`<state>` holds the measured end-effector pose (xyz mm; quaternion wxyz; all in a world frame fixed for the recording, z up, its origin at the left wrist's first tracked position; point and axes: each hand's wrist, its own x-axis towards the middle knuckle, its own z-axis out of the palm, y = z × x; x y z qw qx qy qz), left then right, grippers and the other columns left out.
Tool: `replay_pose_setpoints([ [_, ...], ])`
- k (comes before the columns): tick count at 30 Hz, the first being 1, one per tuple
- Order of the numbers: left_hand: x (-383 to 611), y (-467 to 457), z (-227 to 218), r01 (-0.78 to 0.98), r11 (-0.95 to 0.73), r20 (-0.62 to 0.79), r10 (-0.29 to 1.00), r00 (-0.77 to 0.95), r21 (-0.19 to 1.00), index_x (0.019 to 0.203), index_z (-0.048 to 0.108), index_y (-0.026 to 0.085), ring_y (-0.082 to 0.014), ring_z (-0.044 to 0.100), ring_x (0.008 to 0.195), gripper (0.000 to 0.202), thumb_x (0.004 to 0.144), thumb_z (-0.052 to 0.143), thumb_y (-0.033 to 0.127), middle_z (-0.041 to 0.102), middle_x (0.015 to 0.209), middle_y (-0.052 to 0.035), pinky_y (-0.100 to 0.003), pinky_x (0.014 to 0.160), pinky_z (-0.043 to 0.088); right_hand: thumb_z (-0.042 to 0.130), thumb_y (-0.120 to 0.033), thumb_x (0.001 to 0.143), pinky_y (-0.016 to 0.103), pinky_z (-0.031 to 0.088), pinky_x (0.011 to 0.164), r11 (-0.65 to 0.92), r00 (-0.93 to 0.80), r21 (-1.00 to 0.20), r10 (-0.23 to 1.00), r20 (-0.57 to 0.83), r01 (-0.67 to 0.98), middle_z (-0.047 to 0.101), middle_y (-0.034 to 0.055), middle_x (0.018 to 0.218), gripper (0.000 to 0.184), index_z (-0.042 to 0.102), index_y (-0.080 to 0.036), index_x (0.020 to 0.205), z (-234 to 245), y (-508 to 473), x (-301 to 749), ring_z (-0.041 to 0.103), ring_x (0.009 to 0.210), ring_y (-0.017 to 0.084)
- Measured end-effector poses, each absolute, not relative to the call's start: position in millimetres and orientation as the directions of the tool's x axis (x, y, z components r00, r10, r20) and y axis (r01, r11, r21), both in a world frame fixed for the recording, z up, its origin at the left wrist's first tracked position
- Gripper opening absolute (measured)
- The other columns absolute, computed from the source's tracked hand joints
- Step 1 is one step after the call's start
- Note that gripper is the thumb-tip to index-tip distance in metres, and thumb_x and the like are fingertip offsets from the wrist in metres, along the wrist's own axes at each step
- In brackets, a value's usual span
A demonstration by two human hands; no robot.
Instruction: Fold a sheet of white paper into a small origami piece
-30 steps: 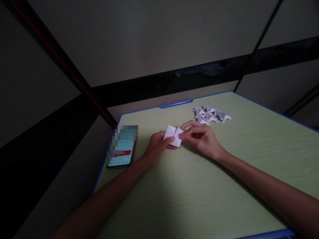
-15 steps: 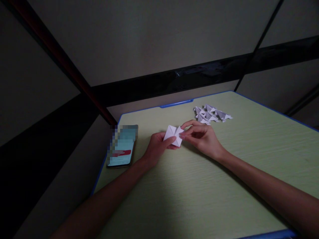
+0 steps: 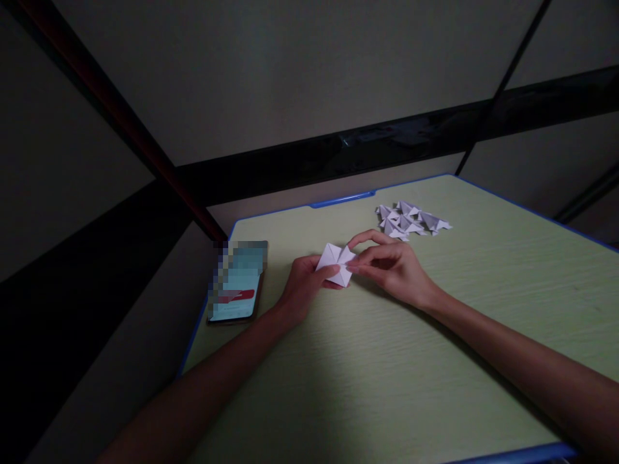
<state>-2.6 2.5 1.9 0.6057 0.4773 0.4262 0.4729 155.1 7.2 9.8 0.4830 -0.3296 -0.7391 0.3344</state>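
Note:
A small white folded paper (image 3: 329,256) with crease lines is held up over the middle of the table. My left hand (image 3: 305,283) grips it from the left, thumb pressed on its front and fingers behind. At the paper's right edge, my right hand (image 3: 394,265) pinches a corner between thumb and fingers. The index finger of that hand arches over the upper right point. Part of the paper's right side is hidden by these fingertips.
Several white folded paper pieces (image 3: 406,219) lie grouped at the back of the pale green table (image 3: 507,290). A phone (image 3: 236,283) with a lit screen lies to the left. Blue edging and a blue handle (image 3: 343,200) border the table, with a cabinet wall behind.
Both hands stay nearly in place around the folded paper. My right fingers have shifted slightly left at its right edge, and the paper has moved very little.

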Motion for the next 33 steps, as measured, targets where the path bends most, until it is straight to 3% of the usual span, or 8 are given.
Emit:
replay_pose_setpoints([
  [8,-2,2,6,-0.219,0.155,-0.106,0.969,0.222,0.963,0.066,0.064,0.008,-0.0108,0.056,0.054,0.014,0.056,0.062,0.017,0.063,0.062,-0.0043,-0.022,0.051,0.045,0.056,-0.016,0.072,0.032,0.043,0.069,0.735,-0.415,-0.655,0.659,0.627,0.176,0.052,0.0064,0.093,0.012,0.063,-0.016,0.063,11,10,160,0.053,0.079,0.014],
  [17,-4,3,9,-0.161,0.192,-0.145,0.952,0.268,0.968,0.067,0.064,0.007,-0.0130,0.057,0.056,0.018,0.053,0.064,0.019,0.064,0.061,-0.0062,-0.024,0.052,0.046,0.054,-0.013,0.072,0.031,0.043,0.070,0.815,-0.455,-0.540,0.570,0.684,0.209,0.053,0.0077,0.089,0.011,0.063,-0.014,0.066,11,10,160,0.053,0.082,0.015],
  [27,-5,3,6,-0.034,0.116,-0.102,0.955,0.279,0.993,0.066,0.065,0.007,-0.0100,0.055,0.050,0.022,0.056,0.066,0.027,0.062,0.057,-0.0049,-0.022,0.051,0.045,0.054,-0.013,0.072,0.031,0.043,0.072,0.773,-0.471,-0.599,0.616,0.632,0.209,0.055,0.0067,0.087,0.010,0.063,-0.015,0.066,9,10,160,0.053,0.085,0.016],
  [30,-4,3,3,-0.083,0.093,-0.076,0.979,0.187,0.992,0.062,0.064,0.007,-0.0089,0.054,0.049,0.021,0.054,0.068,0.026,0.061,0.055,-0.0032,-0.021,0.050,0.045,0.058,-0.017,0.068,0.030,0.045,0.066,0.629,-0.359,-0.758,0.757,0.546,0.174,0.051,0.0072,0.094,0.003,0.060,-0.014,0.068,8,9,156,0.054,0.071,0.012],
  [33,-3,4,0,-0.120,0.052,-0.043,0.996,0.082,0.991,0.063,0.064,0.008,-0.0100,0.055,0.052,0.020,0.053,0.068,0.025,0.062,0.059,-0.0036,-0.022,0.051,0.046,0.063,-0.020,0.062,0.027,0.045,0.059,0.421,-0.241,-0.905,0.886,0.395,0.066,0.050,0.0059,0.093,0.012,0.054,-0.013,0.067,8,8,151,0.051,0.060,0.008],
])
